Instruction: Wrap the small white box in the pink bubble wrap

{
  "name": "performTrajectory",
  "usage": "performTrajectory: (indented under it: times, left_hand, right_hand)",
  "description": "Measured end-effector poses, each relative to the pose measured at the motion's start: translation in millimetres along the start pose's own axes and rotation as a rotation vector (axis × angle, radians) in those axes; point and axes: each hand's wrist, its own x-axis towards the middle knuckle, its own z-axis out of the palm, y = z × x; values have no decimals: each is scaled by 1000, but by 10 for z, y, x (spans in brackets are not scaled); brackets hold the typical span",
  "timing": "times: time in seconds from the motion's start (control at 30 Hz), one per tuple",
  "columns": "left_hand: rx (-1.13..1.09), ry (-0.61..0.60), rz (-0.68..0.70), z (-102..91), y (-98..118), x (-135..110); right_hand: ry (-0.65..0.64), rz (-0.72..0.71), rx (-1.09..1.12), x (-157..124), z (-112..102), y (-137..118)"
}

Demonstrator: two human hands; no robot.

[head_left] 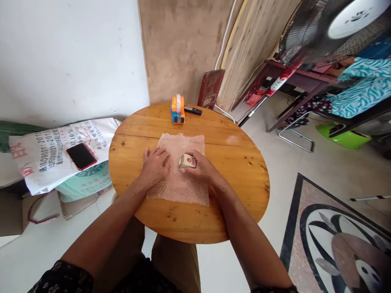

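A sheet of pinkish bubble wrap (186, 146) lies spread on a round wooden table (238, 162). My left hand (155, 165) rests flat on the sheet's left part, fingers stretched out. My right hand (202, 167) is closed round a small white and red box (187, 161) that sits on the middle of the wrap. Beyond the sheet, near the table's far edge, stands an orange and blue tape dispenser (177, 109), with a dark remote-like bar (193, 110) just to its right.
A black phone (81, 156) lies on white printed sacks (49, 154) left of the table. A dark red chair (210, 87) stands behind the table. At the upper right are a standing fan (324, 28) and a bench with patterned cloth (360, 87).
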Motion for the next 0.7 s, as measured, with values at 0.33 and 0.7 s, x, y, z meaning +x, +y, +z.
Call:
performTrajectory:
  times: [0.33,0.7]
  left_hand:
    - [11,26,13,51,-19,-1]
    - [11,9,16,15,-14,0]
  right_hand:
    - [27,-52,69,-38,6,39]
    - [-114,-146,31,-74,3,-16]
